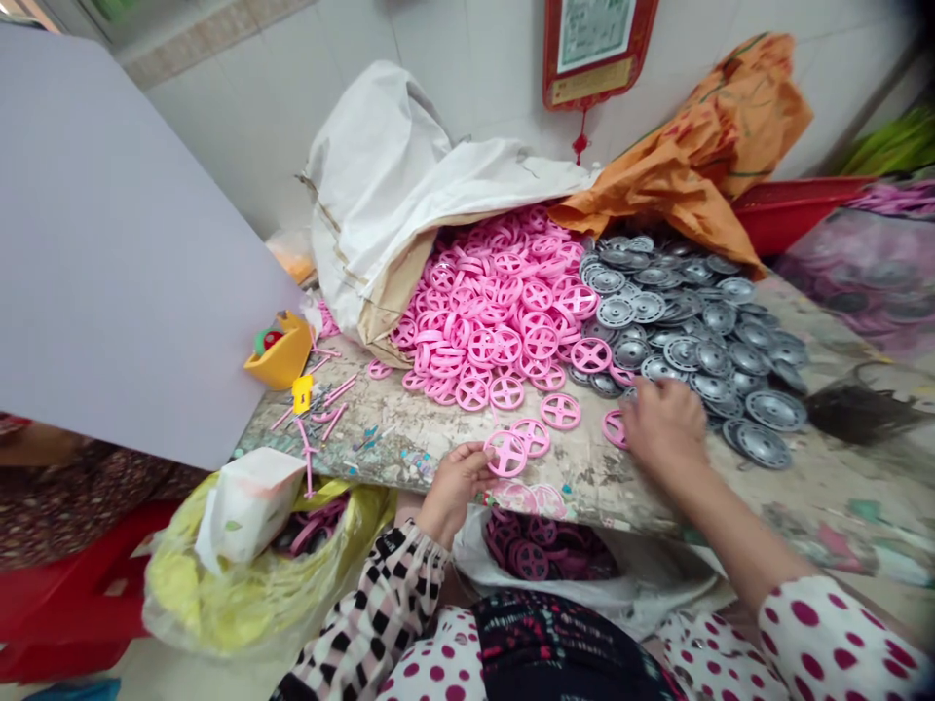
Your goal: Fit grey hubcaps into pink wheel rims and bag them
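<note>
Below the table edge, a white bag [584,584] holds darker pink wheels, partly hidden, and a yellow plastic bag [248,584] sits to our left. Our left hand [454,490] has its fingers closed on the rim of a pink plastic wheel [505,454], over the worn tabletop [430,458]. Our right hand [664,426] curls just beside another pink wheel [615,428], at the edge of the grey wheels [701,341]; its fingertips are hidden, so we cannot tell if it grips anything. Farther off, a heap of pink wheels [489,312] spills from a white sack [380,195]. A pale board [124,243] blocks the left of our view.
</note>
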`<state>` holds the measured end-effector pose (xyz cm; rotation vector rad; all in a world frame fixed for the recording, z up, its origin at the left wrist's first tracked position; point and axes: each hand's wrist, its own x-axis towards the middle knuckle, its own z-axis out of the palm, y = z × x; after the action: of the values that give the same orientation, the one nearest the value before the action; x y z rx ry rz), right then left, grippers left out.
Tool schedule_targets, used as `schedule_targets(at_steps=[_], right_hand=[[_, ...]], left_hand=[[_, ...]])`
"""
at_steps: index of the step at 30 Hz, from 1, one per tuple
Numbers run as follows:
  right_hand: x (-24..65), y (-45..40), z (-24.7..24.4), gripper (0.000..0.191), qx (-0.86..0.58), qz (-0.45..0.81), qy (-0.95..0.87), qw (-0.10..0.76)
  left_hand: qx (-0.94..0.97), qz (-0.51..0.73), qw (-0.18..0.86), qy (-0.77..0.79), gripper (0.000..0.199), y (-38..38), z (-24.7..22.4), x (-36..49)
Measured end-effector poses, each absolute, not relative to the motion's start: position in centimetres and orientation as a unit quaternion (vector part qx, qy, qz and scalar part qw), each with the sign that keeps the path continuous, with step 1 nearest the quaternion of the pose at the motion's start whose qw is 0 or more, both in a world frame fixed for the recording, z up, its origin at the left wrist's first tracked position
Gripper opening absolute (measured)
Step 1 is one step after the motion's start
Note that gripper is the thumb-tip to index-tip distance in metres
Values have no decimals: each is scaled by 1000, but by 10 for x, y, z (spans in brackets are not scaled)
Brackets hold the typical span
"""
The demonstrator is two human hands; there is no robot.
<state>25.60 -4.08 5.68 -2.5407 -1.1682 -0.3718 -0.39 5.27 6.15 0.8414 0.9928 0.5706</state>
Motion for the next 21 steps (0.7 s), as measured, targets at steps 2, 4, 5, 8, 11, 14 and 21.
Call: schedule_targets(at_steps=[2,4,5,8,11,14,21], right_hand=[[272,-40,60,42,-913,-110,-378,106],[278,-40,59,41,-915,-98,-384,78],[280,-39,58,40,-914,-100,-385,73],[283,-38,54,40,-908,-122,-390,89],[284,-39,52,36,-885,-147,-413,156],[267,-41,57,31,-831,-160,-443,294],[152,-35,64,28,-673,126,-438,583]], left_hand=[[384,257,763,452,25,54,61,-5],[381,255,768,447,24,55,60,-5],[380,254,770,445,24,55,59,-6],[373,252,778,439,23,57,57,-7],[365,249,786,433,24,58,56,-9],[368,243,786,433,26,59,57,-10],[364,248,796,416,32,49,63,-3]])
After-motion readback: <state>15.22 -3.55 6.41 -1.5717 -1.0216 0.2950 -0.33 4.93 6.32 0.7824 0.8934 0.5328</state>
